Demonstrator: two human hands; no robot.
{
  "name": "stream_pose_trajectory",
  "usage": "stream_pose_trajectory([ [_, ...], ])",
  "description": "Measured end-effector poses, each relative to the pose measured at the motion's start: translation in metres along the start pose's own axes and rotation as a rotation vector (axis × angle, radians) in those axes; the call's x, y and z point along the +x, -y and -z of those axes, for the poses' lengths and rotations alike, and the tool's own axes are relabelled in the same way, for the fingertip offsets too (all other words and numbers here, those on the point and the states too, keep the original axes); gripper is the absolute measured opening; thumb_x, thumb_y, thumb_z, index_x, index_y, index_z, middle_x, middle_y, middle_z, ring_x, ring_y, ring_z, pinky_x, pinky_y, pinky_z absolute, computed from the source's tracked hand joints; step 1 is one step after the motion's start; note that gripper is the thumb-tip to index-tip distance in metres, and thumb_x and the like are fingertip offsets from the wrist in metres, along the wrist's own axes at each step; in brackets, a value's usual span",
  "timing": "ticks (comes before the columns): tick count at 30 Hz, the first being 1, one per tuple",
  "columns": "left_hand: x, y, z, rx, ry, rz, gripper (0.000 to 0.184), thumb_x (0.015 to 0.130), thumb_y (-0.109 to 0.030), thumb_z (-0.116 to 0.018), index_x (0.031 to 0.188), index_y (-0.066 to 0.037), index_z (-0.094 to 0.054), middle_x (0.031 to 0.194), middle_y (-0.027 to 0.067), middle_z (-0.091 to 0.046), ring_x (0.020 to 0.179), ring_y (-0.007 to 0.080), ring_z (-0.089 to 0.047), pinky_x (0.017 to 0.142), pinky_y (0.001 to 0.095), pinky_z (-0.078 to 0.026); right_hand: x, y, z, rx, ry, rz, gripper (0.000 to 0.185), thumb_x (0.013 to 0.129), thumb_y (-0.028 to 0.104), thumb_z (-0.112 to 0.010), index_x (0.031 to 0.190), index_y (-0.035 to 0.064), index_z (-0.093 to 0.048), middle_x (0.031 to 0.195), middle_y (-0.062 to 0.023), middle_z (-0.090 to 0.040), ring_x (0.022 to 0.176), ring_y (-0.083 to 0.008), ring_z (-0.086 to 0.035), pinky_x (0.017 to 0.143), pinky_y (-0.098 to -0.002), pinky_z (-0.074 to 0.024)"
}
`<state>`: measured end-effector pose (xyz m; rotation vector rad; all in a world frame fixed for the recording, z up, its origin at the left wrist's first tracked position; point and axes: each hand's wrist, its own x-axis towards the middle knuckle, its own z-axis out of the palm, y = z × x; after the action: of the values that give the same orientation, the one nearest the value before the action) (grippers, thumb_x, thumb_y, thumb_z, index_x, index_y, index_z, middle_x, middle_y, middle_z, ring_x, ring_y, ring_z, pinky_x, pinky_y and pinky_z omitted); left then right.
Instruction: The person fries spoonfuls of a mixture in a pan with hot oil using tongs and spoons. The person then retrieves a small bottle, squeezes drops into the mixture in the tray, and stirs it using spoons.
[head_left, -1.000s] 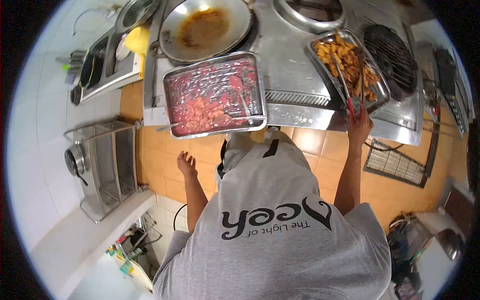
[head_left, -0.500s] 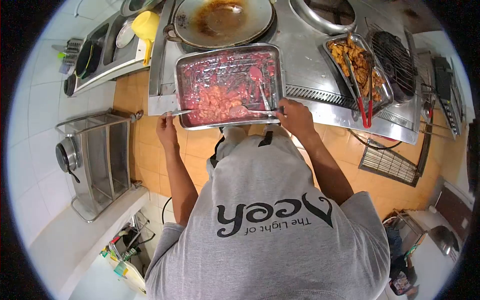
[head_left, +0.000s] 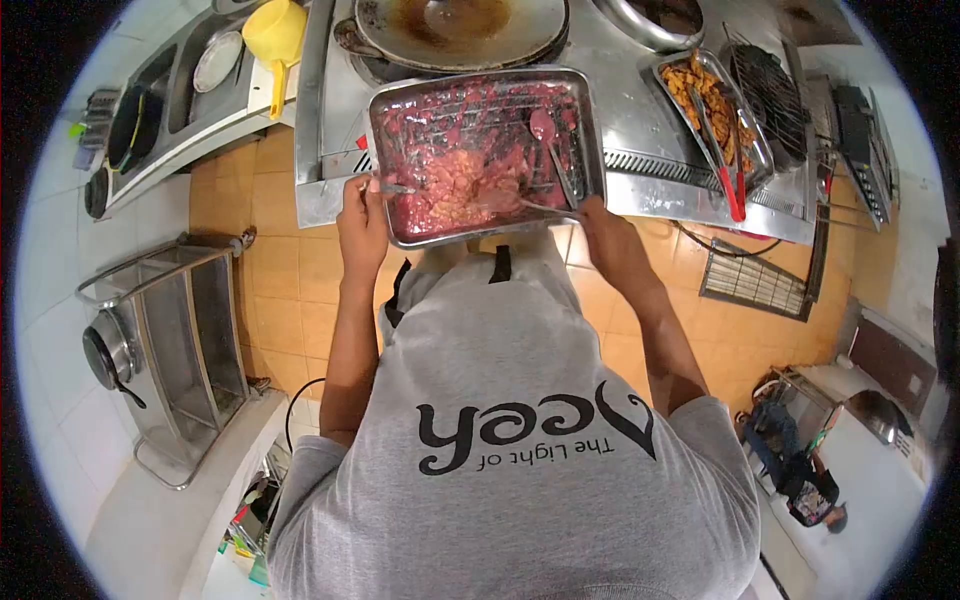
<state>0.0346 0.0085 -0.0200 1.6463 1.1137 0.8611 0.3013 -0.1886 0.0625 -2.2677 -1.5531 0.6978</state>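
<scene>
A metal tray [head_left: 600, 130] holds pale pink chopped food [head_left: 452, 190] in red, wet residue, and its near rim overhangs the stove counter. My left hand [head_left: 362, 225] is closed at the tray's left side around a metal utensil [head_left: 400, 188], whose working end is buried in the food. On the right, my right hand [head_left: 618, 245] grips the handle of a spoon [head_left: 550, 208] at the tray's rim; the spoon's bowl is in the food. Another spoon [head_left: 543, 127], coated pink, lies inside the tray towards the right wall.
Behind the tray sits a large wok [head_left: 545, 35] with brown residue. To the right, a second tray [head_left: 765, 165] holds browned fried pieces and red-handled tongs [head_left: 738, 200], beside a wire grill rack [head_left: 770, 85]. A yellow dipper [head_left: 274, 30] stands by the sink at left.
The tray sits slightly farther right and is tilted more. My left hand has come closer against its left side. Both utensils are still in the food. The camera view has shifted.
</scene>
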Motion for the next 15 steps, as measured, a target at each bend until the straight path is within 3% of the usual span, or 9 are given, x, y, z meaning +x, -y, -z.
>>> stream_pose_trajectory([
  [6, 0.011, -0.039, 0.008, 0.321, 0.104, 0.025, 0.018, 0.094, -0.018, -0.043, 0.101, -0.002, -0.049, 0.073, 0.0175, -0.064, 0.062, 0.0304, -0.061, 0.054, 0.0368, -0.044, 0.017, 0.036, -0.056, -0.116, -0.067, 0.245, 0.022, 0.084, 0.010, -0.047, 0.105, 0.0056, -0.043, 0.077, -0.0222, -0.058, 0.068, -0.0386, -0.060, 0.053, -0.0470, -0.0473],
  [9, 0.016, -0.050, 0.018, 0.365, 0.052, -0.017, 0.018, 0.095, -0.017, -0.042, 0.101, -0.001, -0.048, 0.078, 0.0163, -0.065, 0.064, 0.0215, -0.063, 0.056, 0.0325, -0.046, 0.026, 0.032, -0.058, -0.121, -0.141, 0.254, 0.021, 0.083, 0.008, -0.047, 0.104, 0.0049, -0.043, 0.077, -0.0231, -0.058, 0.066, -0.0365, -0.060, 0.051, -0.0446, -0.0481],
  [12, 0.020, -0.042, 0.023, 0.245, -0.101, -0.235, 0.013, 0.094, -0.014, -0.043, 0.097, -0.003, -0.048, 0.071, 0.0184, -0.062, 0.055, 0.0287, -0.059, 0.049, 0.0363, -0.042, 0.033, 0.021, -0.039, -0.097, -0.289, 0.239, 0.017, 0.084, 0.008, -0.046, 0.101, 0.0050, -0.043, 0.073, -0.0233, -0.057, 0.063, -0.0357, -0.061, 0.049, -0.0452, -0.0480],
  [15, 0.018, -0.036, 0.029, 0.332, -0.011, -0.114, 0.012, 0.093, -0.013, -0.042, 0.098, -0.003, -0.048, 0.074, 0.0180, -0.064, 0.058, 0.0266, -0.061, 0.051, 0.0358, -0.044, 0.054, 0.002, -0.033, -0.110, -0.347, 0.043, 0.009, 0.088, 0.014, -0.046, 0.092, 0.0065, -0.043, 0.069, -0.0200, -0.058, 0.061, -0.0391, -0.059, 0.049, -0.0490, -0.0459],
])
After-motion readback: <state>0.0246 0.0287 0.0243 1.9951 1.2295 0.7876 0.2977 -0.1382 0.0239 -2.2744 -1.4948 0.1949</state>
